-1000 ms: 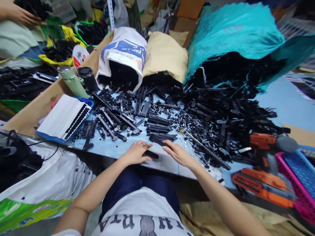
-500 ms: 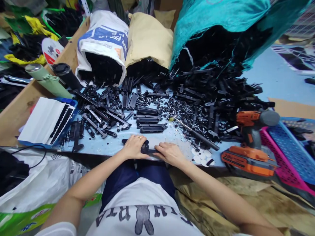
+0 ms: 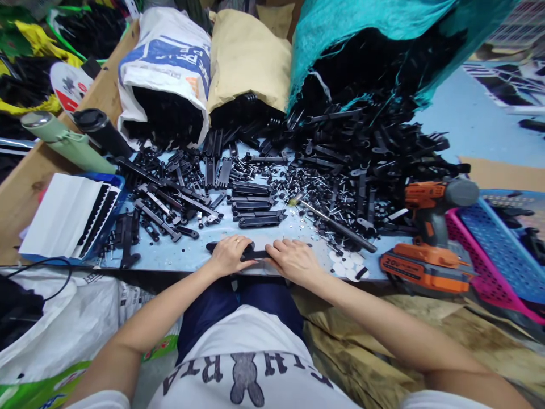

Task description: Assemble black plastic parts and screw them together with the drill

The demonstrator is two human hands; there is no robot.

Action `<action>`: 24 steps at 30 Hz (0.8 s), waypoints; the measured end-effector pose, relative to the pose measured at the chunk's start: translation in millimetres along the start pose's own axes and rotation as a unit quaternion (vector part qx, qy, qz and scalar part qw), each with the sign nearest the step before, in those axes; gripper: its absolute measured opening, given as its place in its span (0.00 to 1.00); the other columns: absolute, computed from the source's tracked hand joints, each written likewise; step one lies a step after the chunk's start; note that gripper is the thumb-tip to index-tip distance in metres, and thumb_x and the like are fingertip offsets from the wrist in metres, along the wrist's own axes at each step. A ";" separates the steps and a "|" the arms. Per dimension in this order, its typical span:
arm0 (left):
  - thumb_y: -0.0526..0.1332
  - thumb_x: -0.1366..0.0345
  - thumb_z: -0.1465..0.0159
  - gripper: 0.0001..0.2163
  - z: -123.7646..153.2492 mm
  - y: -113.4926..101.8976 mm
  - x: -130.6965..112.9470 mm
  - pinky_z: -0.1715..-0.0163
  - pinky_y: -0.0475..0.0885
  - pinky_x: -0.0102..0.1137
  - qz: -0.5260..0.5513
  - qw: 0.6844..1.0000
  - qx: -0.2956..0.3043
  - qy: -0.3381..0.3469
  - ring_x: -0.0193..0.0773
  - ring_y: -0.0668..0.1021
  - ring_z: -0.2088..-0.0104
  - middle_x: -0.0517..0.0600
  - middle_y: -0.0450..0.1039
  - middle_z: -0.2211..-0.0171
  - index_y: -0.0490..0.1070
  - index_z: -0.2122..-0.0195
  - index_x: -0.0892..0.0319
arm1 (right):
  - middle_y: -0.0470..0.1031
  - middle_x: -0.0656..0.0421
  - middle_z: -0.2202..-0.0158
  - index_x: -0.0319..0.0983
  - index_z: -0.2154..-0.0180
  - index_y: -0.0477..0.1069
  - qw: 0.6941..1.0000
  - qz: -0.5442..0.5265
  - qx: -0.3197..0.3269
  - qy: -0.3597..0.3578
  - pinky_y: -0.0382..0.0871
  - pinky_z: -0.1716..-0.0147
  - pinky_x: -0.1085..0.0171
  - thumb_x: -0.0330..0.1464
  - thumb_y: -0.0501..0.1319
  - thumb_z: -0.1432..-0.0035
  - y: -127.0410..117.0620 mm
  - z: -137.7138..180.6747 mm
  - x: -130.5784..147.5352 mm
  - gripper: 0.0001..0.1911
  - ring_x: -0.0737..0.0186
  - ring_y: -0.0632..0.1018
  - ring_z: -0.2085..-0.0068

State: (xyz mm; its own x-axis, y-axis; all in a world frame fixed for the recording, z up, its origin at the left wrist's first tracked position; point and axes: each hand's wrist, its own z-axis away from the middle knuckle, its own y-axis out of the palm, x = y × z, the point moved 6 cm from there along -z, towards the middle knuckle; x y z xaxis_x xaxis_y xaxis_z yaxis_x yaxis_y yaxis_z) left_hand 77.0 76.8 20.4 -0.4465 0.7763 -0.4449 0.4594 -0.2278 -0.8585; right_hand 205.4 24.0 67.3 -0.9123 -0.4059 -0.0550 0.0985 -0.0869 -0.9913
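Note:
My left hand [image 3: 230,257] and my right hand [image 3: 292,261] rest side by side at the near edge of the light blue table [image 3: 187,255]. Both lie on one long black plastic part [image 3: 254,254], whose ends stick out past the hands. The left fingers curl over its left half, the right fingers press on its right half. A short stack of similar black bars [image 3: 255,205] lies just beyond the hands.
A big heap of black parts [image 3: 366,153] spills from a teal sack [image 3: 366,28]. White [image 3: 168,62] and tan [image 3: 249,57] sacks stand behind. An orange drill [image 3: 430,238], a long screwdriver [image 3: 334,224], pink and blue baskets [image 3: 498,250], two bottles [image 3: 68,142] and a white tray [image 3: 68,216] surround the spot.
Both hands drew closer together onto the black part at the table's near edge. The camera tilted down and left, so the table shifted up in view.

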 end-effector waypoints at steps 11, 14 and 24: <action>0.56 0.45 0.42 0.27 -37.5 2.6 -17.4 0.52 0.65 0.40 -0.026 0.999 0.022 0.022 0.47 0.69 0.49 0.58 0.68 0.52 0.63 0.49 0.61 | 0.72 0.55 0.67 0.39 0.61 0.69 0.994 -0.085 -0.044 -0.043 0.61 0.67 0.63 0.42 0.50 0.36 43.7 10.4 -33.3 0.15 0.60 0.72 0.64; 0.49 0.56 0.34 0.18 -107.1 -6.3 10.2 0.51 0.63 0.39 -0.061 0.995 0.014 -0.071 0.44 0.68 0.49 0.57 0.68 0.51 0.62 0.48 0.60 | 0.73 0.52 0.60 0.39 0.57 0.68 0.988 -0.127 -0.084 -0.027 0.65 0.62 0.60 0.43 0.53 0.38 50.9 19.8 -48.5 0.16 0.57 0.73 0.60; 0.51 0.79 0.40 0.10 -237.6 -11.0 64.2 0.57 0.68 0.39 -0.095 0.980 0.067 -0.163 0.48 0.74 0.57 0.65 0.72 0.63 0.72 0.64 0.72 | 0.73 0.52 0.59 0.40 0.58 0.69 0.950 -0.168 -0.248 0.083 0.70 0.57 0.56 0.37 0.50 0.38 11.7 -56.1 -137.0 0.12 0.55 0.74 0.56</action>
State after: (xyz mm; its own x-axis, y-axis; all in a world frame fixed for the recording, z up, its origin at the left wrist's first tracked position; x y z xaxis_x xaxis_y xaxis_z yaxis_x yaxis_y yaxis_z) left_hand 225.8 268.8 61.8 -0.7457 0.5885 -0.3125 0.2486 -0.1895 -0.9499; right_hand 309.2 129.6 56.6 -0.9133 -0.2776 0.2980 -0.3719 0.2700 -0.8881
